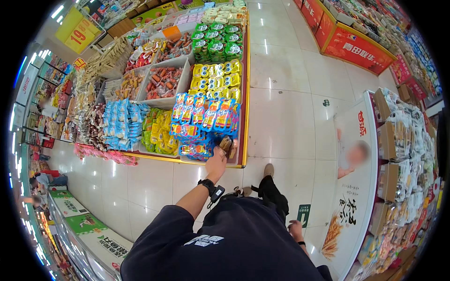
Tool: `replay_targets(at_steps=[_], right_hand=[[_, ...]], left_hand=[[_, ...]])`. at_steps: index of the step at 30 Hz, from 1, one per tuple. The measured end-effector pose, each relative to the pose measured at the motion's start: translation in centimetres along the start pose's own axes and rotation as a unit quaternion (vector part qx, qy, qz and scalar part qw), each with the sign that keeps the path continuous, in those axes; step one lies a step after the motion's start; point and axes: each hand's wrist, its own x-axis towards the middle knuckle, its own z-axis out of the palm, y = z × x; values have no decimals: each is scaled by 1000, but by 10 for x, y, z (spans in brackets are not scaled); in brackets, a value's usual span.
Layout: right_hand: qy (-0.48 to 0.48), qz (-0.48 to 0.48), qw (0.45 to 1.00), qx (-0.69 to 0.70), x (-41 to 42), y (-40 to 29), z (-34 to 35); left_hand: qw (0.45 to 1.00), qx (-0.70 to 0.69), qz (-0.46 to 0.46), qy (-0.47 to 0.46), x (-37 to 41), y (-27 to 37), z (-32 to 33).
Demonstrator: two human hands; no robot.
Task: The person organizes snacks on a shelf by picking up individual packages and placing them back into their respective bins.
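My left hand (215, 164), with a dark watch and a small device at its wrist, reaches into the near corner of a snack display bin. Its fingertips touch or lie right beside brown wrapped snacks (226, 144); whether they grip one cannot be told. Blue bear-shaped packets (216, 114) are stacked just beyond and to the left of it. Yellow packets (216, 79) and green-lidded packs (218, 42) lie farther back. My right hand (295, 227) hangs low at my right side, a dark band on its wrist. Its fingers look partly curled, and no held object shows.
The display's yellow-edged rim (247, 105) borders the tiled floor (281, 123). White bins hold red wrapped snacks (163, 82). A white-fronted display (355, 189) stands on the right, a red-sided one (355, 49) farther back. At lower left is a long case (91, 228); people stand at far left.
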Motion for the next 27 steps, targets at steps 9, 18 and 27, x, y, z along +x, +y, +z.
replay_targets(at_steps=[9,18,27], right_hand=[[20,17,999,-39,118,-93,-114],[-27,-36,997,-62,185,-195,-122],[-91,-311,914,-245,252,-328,4]], left_hand=[[993,87,-26,-80,47,38,-5],[986,139,-53,-73,56,28,0],[987,-32,-115,108,-10,40,-37]])
